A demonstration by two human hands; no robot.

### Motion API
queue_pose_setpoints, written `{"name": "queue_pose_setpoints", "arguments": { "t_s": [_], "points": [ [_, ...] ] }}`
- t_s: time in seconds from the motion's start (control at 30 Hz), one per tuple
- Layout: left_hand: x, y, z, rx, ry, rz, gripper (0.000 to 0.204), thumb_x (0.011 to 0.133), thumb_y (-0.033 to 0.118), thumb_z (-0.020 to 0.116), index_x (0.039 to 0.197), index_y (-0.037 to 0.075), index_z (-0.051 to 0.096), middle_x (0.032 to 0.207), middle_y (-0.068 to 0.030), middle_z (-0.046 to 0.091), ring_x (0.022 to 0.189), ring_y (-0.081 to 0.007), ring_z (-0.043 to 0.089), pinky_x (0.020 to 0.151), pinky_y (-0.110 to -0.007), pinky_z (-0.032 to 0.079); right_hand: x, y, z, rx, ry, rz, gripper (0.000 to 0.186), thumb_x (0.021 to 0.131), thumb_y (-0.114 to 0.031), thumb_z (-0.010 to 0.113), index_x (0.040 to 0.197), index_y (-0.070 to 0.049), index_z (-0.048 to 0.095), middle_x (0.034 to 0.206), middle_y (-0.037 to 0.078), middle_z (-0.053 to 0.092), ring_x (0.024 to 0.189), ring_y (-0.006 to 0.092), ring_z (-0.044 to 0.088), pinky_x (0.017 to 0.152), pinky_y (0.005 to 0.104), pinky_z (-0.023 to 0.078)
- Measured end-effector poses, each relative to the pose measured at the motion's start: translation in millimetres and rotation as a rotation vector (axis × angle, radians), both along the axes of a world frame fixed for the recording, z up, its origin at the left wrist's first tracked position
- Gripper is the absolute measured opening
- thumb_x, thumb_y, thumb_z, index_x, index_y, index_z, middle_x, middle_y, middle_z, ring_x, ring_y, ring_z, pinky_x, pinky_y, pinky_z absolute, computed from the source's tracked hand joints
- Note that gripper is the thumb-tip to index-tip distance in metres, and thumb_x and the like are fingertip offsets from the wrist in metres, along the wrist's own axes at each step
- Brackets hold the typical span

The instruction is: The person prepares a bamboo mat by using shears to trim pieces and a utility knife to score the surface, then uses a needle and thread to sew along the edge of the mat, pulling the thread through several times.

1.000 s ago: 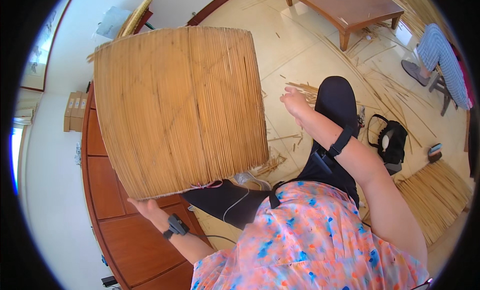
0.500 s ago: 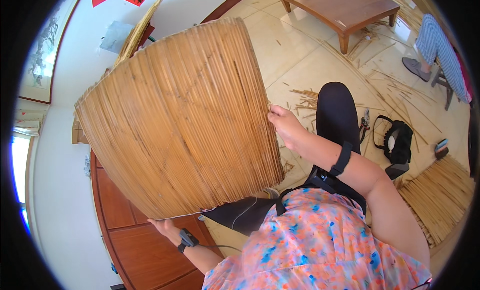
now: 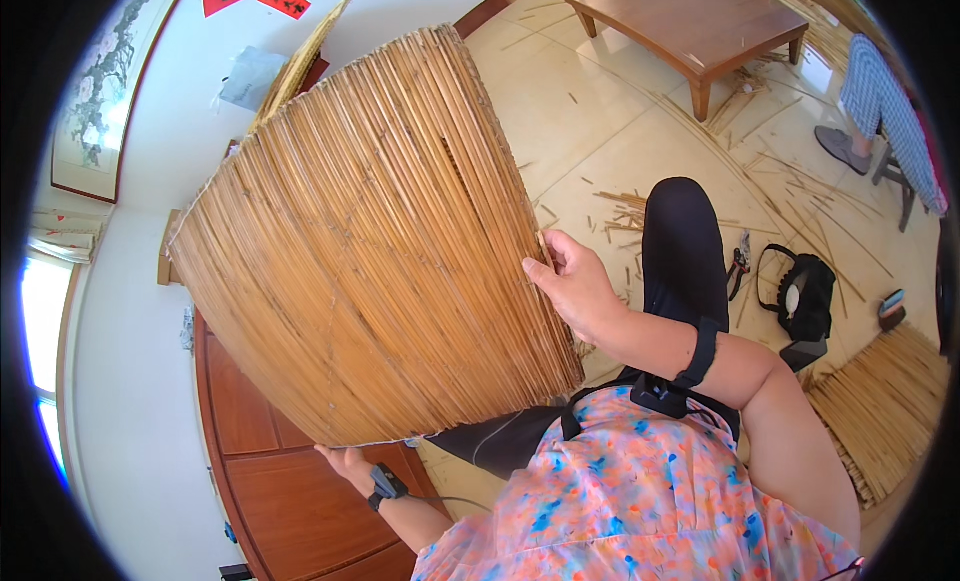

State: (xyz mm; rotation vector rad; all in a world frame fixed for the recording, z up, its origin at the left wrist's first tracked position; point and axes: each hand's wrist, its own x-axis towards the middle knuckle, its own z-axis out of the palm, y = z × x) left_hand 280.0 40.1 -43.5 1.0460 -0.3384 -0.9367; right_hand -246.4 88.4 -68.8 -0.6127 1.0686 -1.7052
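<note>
A large mat of straw-coloured stalks (image 3: 370, 241), laid side by side and joined in a panel, is held up in front of me, tilted. At its right edge my right hand (image 3: 575, 281) is closed, the thumb on the near face and the fingers bent around the rim. My left hand (image 3: 345, 465) grips the lower left edge from underneath; its fingers are partly hidden behind the mat. Thin lines cross the stalks, and a narrow dark gap shows between some of them near the upper right.
A low wooden table (image 3: 690, 31) stands at the far right, beside a seated person's leg (image 3: 865, 101). Loose cut stalks (image 3: 625, 213), pliers-like cutters (image 3: 740, 261), a black bag (image 3: 800, 291), a brush (image 3: 892, 306) and another stalk mat (image 3: 885, 411) lie on the floor. A wooden cabinet (image 3: 290, 501) is at left.
The mat has turned slightly, showing its stalks more distinctly. My right hand has slid a little down and its thumb now lies on the near face. The whole view has shifted slightly.
</note>
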Motion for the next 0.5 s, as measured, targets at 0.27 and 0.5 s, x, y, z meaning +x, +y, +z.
{"name": "queue_pose_setpoints", "arguments": {
  "t_s": [0.27, 0.5],
  "points": [
    [-17.7, -0.4, -2.1, -0.015, -0.021, 0.043, 0.053, 0.108, 0.035, 0.027, 0.151, 0.004, 0.026, 0.158, -0.0029, 0.028, 0.141, -0.0204, 0.029, 0.121, -0.033, 0.009, -2.4, -4.3, -4.3, -0.042, -0.059, -0.013, 0.032, 0.090, 0.001, 0.060, 0.121, 0.008, 0.056, 0.109, 0.015, 0.067, 0.098, 0.0170, 0.063, 0.088, 0.0297, 0.049],
    [26.1, -10.5, -8.8, -0.125, 0.157, 0.009, 0.057, 0.105, 0.044, 0.033, 0.148, 0.006, 0.035, 0.158, -0.0030, 0.029, 0.141, -0.0204, 0.030, 0.120, -0.035, 0.016, -2.1, -4.3, 6.6, -0.019, -0.105, 0.023, 0.027, 0.093, 0.003, 0.060, 0.119, 0.005, 0.059, 0.100, 0.007, 0.067, 0.088, 0.0095, 0.061, 0.080, 0.0242, 0.050]
  ]
}}
